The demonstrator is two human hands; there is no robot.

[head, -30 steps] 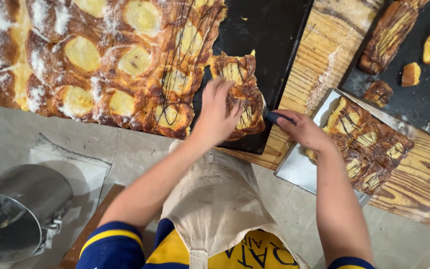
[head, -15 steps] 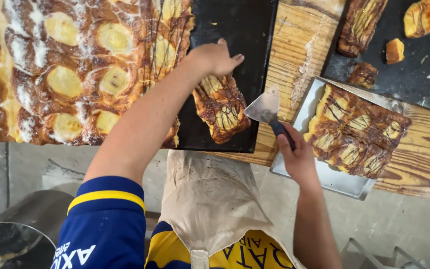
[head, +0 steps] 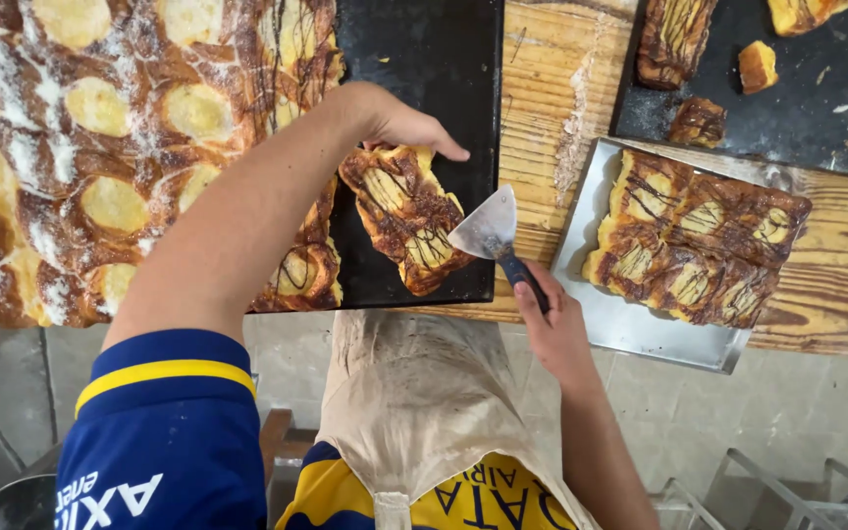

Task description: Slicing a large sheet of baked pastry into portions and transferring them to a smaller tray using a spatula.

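Head view: left hand (head: 399, 123) open on cut pastry (head: 406, 216) in black tray (head: 444, 59); right hand (head: 554, 329) grips scraper (head: 493, 236).

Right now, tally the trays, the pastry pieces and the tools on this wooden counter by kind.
Black rectangular baking trays: 2
Shiny rectangular metal tray: 1
Large uncut sugar-dusted pastry slab: 1
Cut glazed pastry portions: 2, one under the left hand at, one on the metal tray
Small pastry pieces on the far black tray: 4 in view
Metal scraper in the right hand: 1
Total: 11

Bright, even daylight; soft shadows under arms; sharp centre focus; slight wide-angle stretch at edges; mild sheen on metal.
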